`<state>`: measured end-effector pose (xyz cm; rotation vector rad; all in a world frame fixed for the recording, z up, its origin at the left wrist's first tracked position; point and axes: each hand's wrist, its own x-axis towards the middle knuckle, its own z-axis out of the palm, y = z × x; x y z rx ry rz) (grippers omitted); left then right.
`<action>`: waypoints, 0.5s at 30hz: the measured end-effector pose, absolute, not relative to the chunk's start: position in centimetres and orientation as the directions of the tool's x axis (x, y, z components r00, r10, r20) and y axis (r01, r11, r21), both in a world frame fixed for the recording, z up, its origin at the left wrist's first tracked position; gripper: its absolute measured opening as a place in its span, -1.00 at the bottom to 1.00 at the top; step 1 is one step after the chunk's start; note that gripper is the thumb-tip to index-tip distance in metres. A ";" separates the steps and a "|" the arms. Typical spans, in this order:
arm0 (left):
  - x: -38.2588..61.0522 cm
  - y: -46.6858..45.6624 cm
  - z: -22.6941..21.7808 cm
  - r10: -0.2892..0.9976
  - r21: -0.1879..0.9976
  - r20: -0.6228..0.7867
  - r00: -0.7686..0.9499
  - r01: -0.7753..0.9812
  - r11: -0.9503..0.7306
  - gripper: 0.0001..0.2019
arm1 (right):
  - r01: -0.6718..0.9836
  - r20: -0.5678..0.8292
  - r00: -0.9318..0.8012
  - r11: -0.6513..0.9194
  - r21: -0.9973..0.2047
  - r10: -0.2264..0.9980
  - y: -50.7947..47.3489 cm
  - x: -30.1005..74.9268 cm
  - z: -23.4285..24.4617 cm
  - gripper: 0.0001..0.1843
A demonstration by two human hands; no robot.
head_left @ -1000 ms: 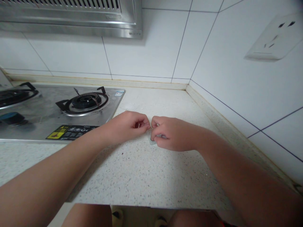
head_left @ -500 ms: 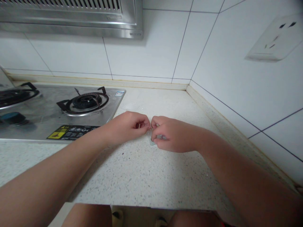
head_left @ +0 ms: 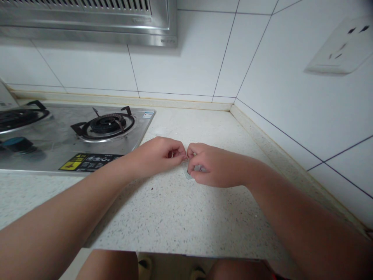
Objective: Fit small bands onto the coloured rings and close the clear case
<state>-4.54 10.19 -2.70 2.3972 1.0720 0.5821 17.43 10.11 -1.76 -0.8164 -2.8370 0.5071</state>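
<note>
We see our left hand [head_left: 157,155] and right hand [head_left: 217,166] curled shut and touching each other, the right clamped on a small pale thing [head_left: 188,175] resting on the bench [head_left: 175,212] midway between its front and back edges.

This is a home kitchen: a steel gas hob [head_left: 72,149] with a black burner [head_left: 106,124] is set into a speckled stone tabletop [head_left: 175,217], and a steel hood [head_left: 87,19] hangs on the wall above it. The walls [head_left: 180,58] are covered in large white tiles that meet in a corner behind the tabletop. A white socket [head_left: 340,50] sits on the right-hand wall.
</note>
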 end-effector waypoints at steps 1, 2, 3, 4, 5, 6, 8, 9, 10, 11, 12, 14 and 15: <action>-4.5 10.2 -2.7 0.770 0.554 0.191 0.609 0.581 -0.597 -0.84 | 0.489 0.047 -0.842 0.796 -0.356 0.538 10.1 17.4 -1.7 -0.83; -4.5 10.2 -2.6 0.770 0.553 0.190 0.609 0.582 -0.596 -0.84 | 0.488 0.049 -0.841 0.796 -0.358 0.538 10.1 17.4 -1.7 -0.83; -4.5 10.2 -2.6 0.771 0.553 0.188 0.609 0.583 -0.595 -0.84 | 0.485 0.054 -0.841 0.796 -0.363 0.538 10.1 17.3 -1.6 -0.82; -4.5 10.3 -2.6 0.771 0.551 0.188 0.608 0.585 -0.595 -0.85 | 0.480 0.062 -0.841 0.795 -0.370 0.537 10.1 17.3 -1.5 -0.82; -4.5 10.3 -2.6 0.771 0.549 0.189 0.608 0.586 -0.596 -0.86 | 0.475 0.074 -0.840 0.794 -0.380 0.538 10.1 17.4 -1.4 -0.81; -4.5 10.3 -2.6 0.771 0.547 0.190 0.609 0.586 -0.598 -0.86 | 0.472 0.089 -0.836 0.792 -0.387 0.542 10.2 17.4 -1.3 -0.80; -4.5 10.3 -2.6 0.770 0.542 0.188 0.609 0.590 -0.598 -0.87 | 0.473 0.130 -0.822 0.791 -0.387 0.555 10.5 17.8 -1.0 -0.77; -4.6 10.3 -2.6 0.770 0.535 0.185 0.610 0.595 -0.600 -0.87 | 0.483 0.154 -0.809 0.790 -0.378 0.568 10.8 18.0 -1.0 -0.76; -4.6 10.3 -2.6 0.771 0.523 0.180 0.611 0.604 -0.601 -0.87 | 0.499 0.178 -0.793 0.788 -0.361 0.583 11.1 18.3 -0.9 -0.75; -4.6 10.3 -2.6 0.772 0.502 0.173 0.612 0.619 -0.604 -0.86 | 0.525 0.196 -0.771 0.779 -0.342 0.605 11.4 18.6 -1.0 -0.75; -4.7 10.3 -2.6 0.772 0.474 0.163 0.614 0.638 -0.607 -0.84 | 0.559 0.210 -0.747 0.767 -0.316 0.631 11.7 19.0 -1.1 -0.75; -4.7 10.3 -2.6 0.769 0.411 0.130 0.626 0.672 -0.617 -0.80 | 0.620 0.200 -0.715 0.740 -0.259 0.670 12.3 19.5 -1.3 -0.74; -4.8 10.3 -2.7 0.765 0.384 0.113 0.635 0.682 -0.623 -0.78 | 0.635 0.184 -0.713 0.734 -0.240 0.677 12.4 19.7 -1.5 -0.73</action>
